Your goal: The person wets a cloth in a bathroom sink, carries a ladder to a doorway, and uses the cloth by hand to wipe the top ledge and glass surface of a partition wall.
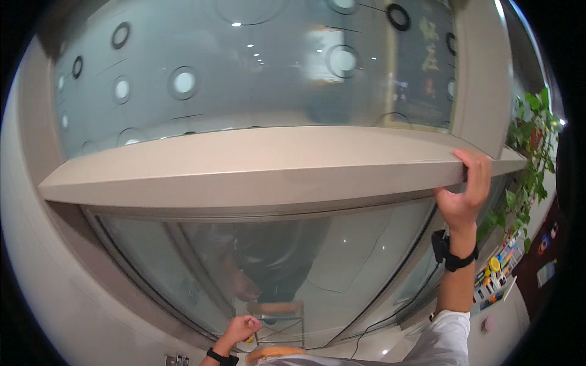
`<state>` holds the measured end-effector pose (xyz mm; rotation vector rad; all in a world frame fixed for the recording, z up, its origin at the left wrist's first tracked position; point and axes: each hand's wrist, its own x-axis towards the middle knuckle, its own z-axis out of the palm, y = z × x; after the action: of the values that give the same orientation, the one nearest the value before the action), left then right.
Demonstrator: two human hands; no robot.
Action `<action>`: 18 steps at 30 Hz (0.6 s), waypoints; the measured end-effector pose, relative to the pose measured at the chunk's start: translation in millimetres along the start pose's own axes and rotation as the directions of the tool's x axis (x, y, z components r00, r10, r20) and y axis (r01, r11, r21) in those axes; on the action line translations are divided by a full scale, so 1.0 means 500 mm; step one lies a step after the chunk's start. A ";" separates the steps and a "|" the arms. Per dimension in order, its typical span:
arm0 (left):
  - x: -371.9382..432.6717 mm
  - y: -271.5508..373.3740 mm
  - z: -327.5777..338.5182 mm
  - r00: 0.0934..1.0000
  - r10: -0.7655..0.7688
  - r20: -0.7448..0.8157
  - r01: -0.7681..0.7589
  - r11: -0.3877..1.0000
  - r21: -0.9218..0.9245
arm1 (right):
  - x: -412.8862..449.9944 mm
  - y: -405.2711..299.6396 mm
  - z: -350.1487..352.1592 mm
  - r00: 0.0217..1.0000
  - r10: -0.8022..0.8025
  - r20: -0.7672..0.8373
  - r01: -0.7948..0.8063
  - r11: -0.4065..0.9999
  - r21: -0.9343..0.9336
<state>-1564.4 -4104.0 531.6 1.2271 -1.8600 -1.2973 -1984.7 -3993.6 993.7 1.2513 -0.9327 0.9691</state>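
Note:
My right hand point(467, 185) grips the right end of a beige ledge point(256, 190), with fingers over the top edge and the thumb beneath. A black band with a small dark block point(451, 252) is around that wrist. Low in the view, my left hand point(241, 328) is closed around a small yellow thing point(249, 339), mostly hidden by the fingers. A black band point(222, 357) is on the left wrist too. Behind the left hand is a framed glass pane point(357, 256), which reflects a person in dark clothing and a metal-legged frame.
Above the ledge stands a large glass pane point(274, 82) with ring and dot decals. A trailing green plant point(531, 132) hangs at right, over a white rack of pens and tools point(496, 274). A black cable point(389, 315) runs below. A rounded light-brown edge point(274, 352) lies before my body.

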 end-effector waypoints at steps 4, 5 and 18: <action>-0.020 0.183 -0.034 0.969 0.247 -0.009 -0.246 0.969 0.028 | -0.007 -0.006 -0.006 0.997 0.055 0.051 -0.055 0.998 -0.004; -0.025 0.200 -0.037 0.973 0.229 -0.017 -0.228 0.973 0.016 | -0.024 -0.005 -0.012 0.980 0.174 0.094 -0.175 0.985 -0.006; -0.051 0.291 -0.061 0.974 0.226 0.016 -0.213 0.937 -0.277 | -0.057 -0.098 -0.167 0.647 0.561 0.516 -0.097 -0.611 0.786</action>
<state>-1581.2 -4076.9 679.2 0.8264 -1.7224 -1.4110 -1944.5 -3915.5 943.5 1.9311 0.1698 3.1883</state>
